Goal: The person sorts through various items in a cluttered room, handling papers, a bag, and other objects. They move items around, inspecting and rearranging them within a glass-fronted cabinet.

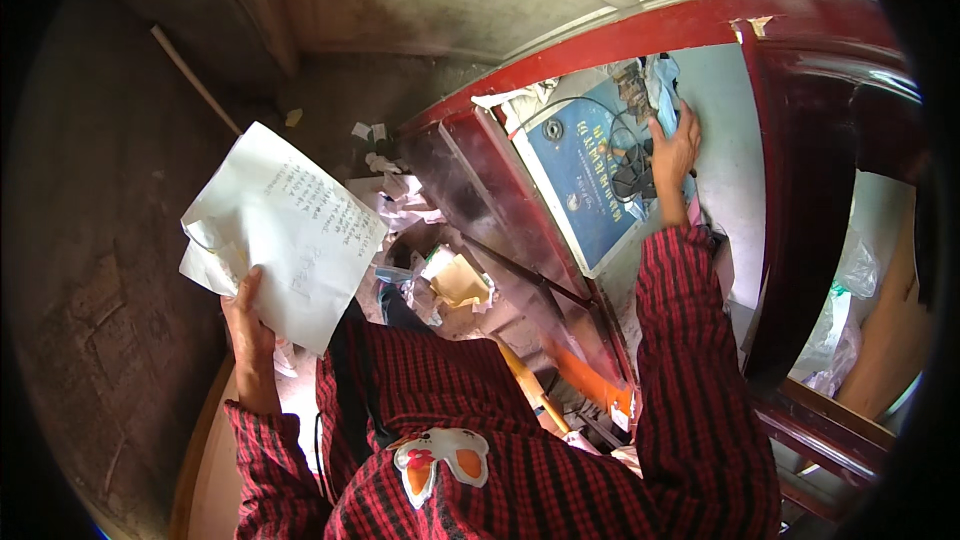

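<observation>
My left hand (248, 312) grips white sheets of paper (290, 230) by their lower edge, thumb on top; lines of handwriting run across the front sheet. Inside an open compartment of a dark red cabinet, my right hand (675, 152) has its thumb and fingers around a light-blue, folded-looking thing (663, 90), whose kind I cannot make out. Close by the right hand is a tangle of black cable with a black plug-like piece (630, 175). Under the cable lies a blue printed board or booklet (578, 180), with a small round metal piece (552, 129) on it.
The cabinet's red frame (600, 37) surrounds the compartment. A cabinet door (500, 190) hangs open beside it. Crumpled paper (405, 202) and a box with a tan piece (460, 280) are on the floor. Plastic bags (845, 310) fill another opening at right. A stick (195, 78) leans at the wall.
</observation>
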`<state>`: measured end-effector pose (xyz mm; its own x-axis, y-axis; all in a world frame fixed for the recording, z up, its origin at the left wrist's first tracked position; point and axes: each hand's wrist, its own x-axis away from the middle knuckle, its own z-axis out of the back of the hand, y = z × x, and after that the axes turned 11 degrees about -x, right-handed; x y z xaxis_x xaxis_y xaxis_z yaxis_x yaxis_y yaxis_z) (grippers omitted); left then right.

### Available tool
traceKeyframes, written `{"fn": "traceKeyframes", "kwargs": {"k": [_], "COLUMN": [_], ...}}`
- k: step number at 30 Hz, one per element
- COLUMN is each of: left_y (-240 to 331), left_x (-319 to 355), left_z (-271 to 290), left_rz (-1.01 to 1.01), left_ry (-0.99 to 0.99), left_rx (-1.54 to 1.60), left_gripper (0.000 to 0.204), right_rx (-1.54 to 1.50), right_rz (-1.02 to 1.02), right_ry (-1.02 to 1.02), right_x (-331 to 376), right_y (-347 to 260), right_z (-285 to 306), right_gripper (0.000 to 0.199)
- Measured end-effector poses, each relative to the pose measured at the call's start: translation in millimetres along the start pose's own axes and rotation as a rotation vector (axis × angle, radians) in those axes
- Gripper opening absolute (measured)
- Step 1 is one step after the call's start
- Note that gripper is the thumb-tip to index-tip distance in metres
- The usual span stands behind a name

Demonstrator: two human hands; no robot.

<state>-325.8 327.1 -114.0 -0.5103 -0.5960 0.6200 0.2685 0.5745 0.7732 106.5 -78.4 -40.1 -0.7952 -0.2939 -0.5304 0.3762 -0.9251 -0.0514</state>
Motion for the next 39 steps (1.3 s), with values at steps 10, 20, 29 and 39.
{"fn": "traceKeyframes", "kwargs": {"k": [10, 20, 29, 39], "left_y": [-4, 6, 8, 9], "left_x": [-4, 4, 6, 0], "left_z": [-3, -16, -14, -5], "left_rz": [0.050, 0.010, 0.011, -0.048], "left_ry": [0.034, -0.040, -0.012, 0.041], "left_rx": [-0.008, -0.008, 0.026, 0.052], "left_gripper": [0.060, 0.059, 0.059, 0.060], "right_rx": [-0.424, -0.267, -1.382, -1.439], "right_rz": [-0.076, -0.391, -0.632, -0.276], "right_ry": [0.634, -0.237, 0.331, -1.263], "right_x": [-50, -71, -64, 40], "right_y": [152, 37, -52, -161], "right_z": [-18, -78, 29, 137], "right_gripper": [0.035, 0.038, 0.032, 0.026]}}
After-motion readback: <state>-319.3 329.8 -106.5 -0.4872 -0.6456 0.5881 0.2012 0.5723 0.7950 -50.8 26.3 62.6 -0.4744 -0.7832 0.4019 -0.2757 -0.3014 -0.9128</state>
